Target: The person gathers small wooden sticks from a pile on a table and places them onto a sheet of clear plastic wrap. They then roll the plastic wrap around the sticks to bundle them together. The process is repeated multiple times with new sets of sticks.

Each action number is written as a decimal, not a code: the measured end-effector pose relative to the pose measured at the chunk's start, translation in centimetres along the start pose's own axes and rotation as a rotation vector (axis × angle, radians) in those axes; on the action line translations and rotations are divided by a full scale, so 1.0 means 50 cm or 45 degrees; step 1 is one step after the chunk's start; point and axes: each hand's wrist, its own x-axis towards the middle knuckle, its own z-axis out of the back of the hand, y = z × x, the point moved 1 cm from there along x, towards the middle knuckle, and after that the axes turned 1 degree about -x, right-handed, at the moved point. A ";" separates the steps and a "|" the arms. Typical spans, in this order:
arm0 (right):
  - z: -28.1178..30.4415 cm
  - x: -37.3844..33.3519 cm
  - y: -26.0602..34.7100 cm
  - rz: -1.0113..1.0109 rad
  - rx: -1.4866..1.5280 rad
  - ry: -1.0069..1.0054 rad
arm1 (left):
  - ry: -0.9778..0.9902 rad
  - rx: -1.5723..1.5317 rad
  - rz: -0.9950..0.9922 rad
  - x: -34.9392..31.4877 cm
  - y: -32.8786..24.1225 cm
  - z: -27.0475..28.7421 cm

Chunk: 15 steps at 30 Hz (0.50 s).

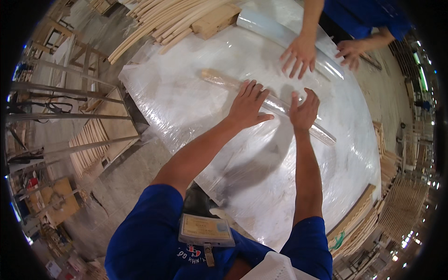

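Workshop table (205,112) sheeted in glossy, wrinkled film. Roll (278,106), slim, clear-wrapped, lies slantwise across its middle. Left hand (247,105) palm-down on it, fingers extended, thumb out. Right hand (304,110) over the roll farther along, loosely curved, thumb apart; neither grips. Co-worker's hands (301,53) spread near a thicker, smooth, bluish roll (266,30). Slender wooden sticks (168,21) piled at the far left.

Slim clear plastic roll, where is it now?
In the head view, the slim clear plastic roll lies above and right of centre on the white plastic sheeting, under the left hand and right hand.
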 end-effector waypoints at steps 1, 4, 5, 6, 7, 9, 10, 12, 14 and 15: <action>-0.007 0.017 -0.015 -0.061 0.024 0.012 | 0.057 -0.045 -0.004 0.027 0.007 -0.005; -0.020 0.034 -0.027 -0.152 -0.044 0.056 | 0.315 0.079 0.094 0.068 0.025 -0.024; -0.017 0.020 -0.021 -0.162 -0.123 0.142 | 0.334 0.121 0.106 0.076 0.029 -0.023; -0.019 -0.003 -0.009 -0.172 -0.187 0.215 | 0.219 0.174 0.077 0.081 0.033 -0.016; -0.013 -0.033 -0.007 -0.188 -0.276 0.290 | 0.235 0.157 0.088 0.077 0.030 -0.015; 0.014 -0.091 0.019 0.046 -0.126 0.118 | 0.257 0.116 0.123 0.047 0.029 -0.004; 0.032 -0.121 0.021 0.031 -0.132 0.152 | 0.232 0.118 0.099 0.025 0.012 0.001; 0.071 -0.191 0.034 0.002 -0.127 0.208 | 0.188 0.126 0.053 -0.048 -0.024 0.022; 0.109 -0.265 0.057 -0.009 -0.100 0.251 | 0.315 0.097 0.097 -0.127 -0.056 0.046; 0.129 -0.298 0.077 -0.013 -0.079 0.265 | 0.368 0.093 0.131 -0.149 -0.068 0.057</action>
